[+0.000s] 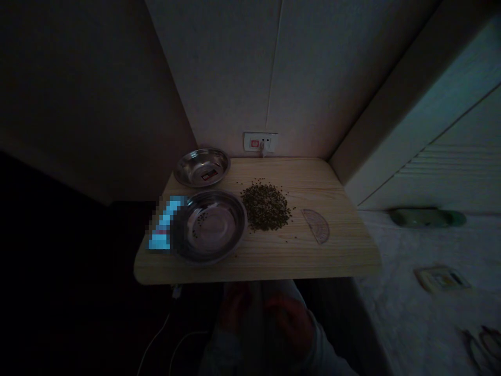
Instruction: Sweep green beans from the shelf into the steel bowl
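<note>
Below the table's front edge, my left hand [234, 309] and my right hand [290, 316] lie over my thighs in deep shadow. Their fingers are too dim to make out, and nothing shows in them. On the wooden table [270, 263], a large metal bowl [219, 224] holds a few small dark grains at its left inside. Right beside it spreads a heap of small green-brown grains [268, 206], with some scattered around. A clear half-round protractor [318, 227] lies further right. Behind the large bowl stands a second metal bowl [195, 164] with a dark label inside.
A lit screen [166, 224], blurred out, lies at the table's left edge. A wall socket [260, 142] with a plug is behind the table. A white cable [158, 334] hangs at lower left. On the bed at right lie a green bottle-like object [426, 218] and a small box-like thing [442, 279].
</note>
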`<state>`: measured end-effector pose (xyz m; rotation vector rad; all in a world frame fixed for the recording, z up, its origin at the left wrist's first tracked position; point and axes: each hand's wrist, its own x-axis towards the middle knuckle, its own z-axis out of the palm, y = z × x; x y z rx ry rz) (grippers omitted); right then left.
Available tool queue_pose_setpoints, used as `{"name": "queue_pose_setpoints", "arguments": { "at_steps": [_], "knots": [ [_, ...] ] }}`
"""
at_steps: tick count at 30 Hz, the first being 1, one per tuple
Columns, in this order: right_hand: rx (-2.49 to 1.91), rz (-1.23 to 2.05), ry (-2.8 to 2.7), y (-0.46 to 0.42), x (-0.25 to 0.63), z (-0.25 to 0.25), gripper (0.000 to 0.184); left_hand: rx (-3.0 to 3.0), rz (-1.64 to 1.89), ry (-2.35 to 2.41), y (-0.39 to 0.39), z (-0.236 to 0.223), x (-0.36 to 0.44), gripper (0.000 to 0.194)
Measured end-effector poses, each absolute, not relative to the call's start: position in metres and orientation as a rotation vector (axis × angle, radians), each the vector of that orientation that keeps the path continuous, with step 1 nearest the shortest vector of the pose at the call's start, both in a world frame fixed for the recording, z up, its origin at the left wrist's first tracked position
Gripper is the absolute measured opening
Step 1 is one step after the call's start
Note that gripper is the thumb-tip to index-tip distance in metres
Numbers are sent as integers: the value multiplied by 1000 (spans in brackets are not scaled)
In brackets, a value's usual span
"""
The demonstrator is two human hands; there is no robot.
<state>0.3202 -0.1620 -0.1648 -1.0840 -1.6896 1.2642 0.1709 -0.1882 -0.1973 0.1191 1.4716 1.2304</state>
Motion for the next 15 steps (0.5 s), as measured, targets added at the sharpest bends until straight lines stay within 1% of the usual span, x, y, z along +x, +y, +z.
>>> {"name": "queue_pose_setpoints", "arguments": {
  "at_steps": [2,3,5,8,11,15],
  "knots": [
    [-952,1217,-1789,-158,317,-138,19,143,1233,1460,-200,-168,155,28],
    [-978,1183,-1775,-153,317,-128,18,213,1211,1419,-202,-152,149,31],
    [-1085,1150,-1678,-138,319,-116,15,209,1334,1442,-196,-124,138,38],
    [-1125,1189,-1553,-115,320,-115,16,86,1538,1565,-170,-95,129,48],
    [-1120,1204,-1486,-104,319,-119,18,62,1565,1603,-146,-86,121,46],
    [-1117,1212,-1461,-108,320,-121,18,80,1546,1633,-133,-92,112,40]
  ]
}}
